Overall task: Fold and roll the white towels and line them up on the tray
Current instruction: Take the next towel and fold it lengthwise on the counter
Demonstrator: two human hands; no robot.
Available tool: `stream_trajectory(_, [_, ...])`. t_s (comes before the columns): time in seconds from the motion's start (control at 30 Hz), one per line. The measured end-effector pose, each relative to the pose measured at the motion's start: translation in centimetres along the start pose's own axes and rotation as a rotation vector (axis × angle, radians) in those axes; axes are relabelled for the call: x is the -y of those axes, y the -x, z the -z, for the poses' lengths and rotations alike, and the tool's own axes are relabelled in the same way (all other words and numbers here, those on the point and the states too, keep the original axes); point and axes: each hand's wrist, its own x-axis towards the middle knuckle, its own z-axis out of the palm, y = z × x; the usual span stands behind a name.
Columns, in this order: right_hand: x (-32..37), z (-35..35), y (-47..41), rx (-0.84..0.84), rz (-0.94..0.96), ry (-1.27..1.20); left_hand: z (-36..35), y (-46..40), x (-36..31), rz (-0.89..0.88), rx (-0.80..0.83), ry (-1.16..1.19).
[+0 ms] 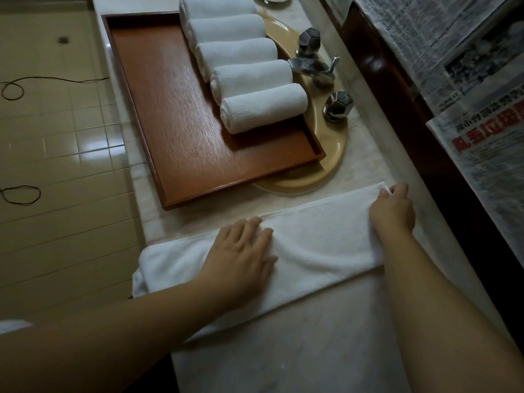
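A white towel (312, 245), folded into a long strip, lies flat across the marble counter in front of me. My left hand (241, 256) rests palm down on its middle-left part, fingers spread. My right hand (392, 208) presses on the far right end, fingertips curled at the towel's corner. Beyond it a brown wooden tray (175, 114) sits over the sink. Several rolled white towels (263, 107) lie side by side along the tray's right side.
Chrome tap and two faceted handles (337, 106) stand right of the tray, beside the beige basin (331, 154). Newspapers (487, 143) cover the wall on the right. The counter edge drops to a tiled floor (62, 154) on the left, with a black cord lying there.
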Motion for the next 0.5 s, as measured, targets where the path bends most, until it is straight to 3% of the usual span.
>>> stream_trajectory(0.13, [0.0, 0.2, -0.3, 0.042, -0.018, -0.028, -0.7, 2.8, 1.5, -0.048, 0.194, -0.011])
stream_trajectory(0.4, [0.2, 1.2, 0.1, 0.064, -0.035, -0.07, -0.6, 3.2, 2.3, -0.066, 0.213, 0.006])
stream_trajectory(0.5, [0.6, 0.8, 1.1, -0.081, 0.051, 0.088, -0.5, 3.2, 2.5, -0.073, 0.21, 0.009])
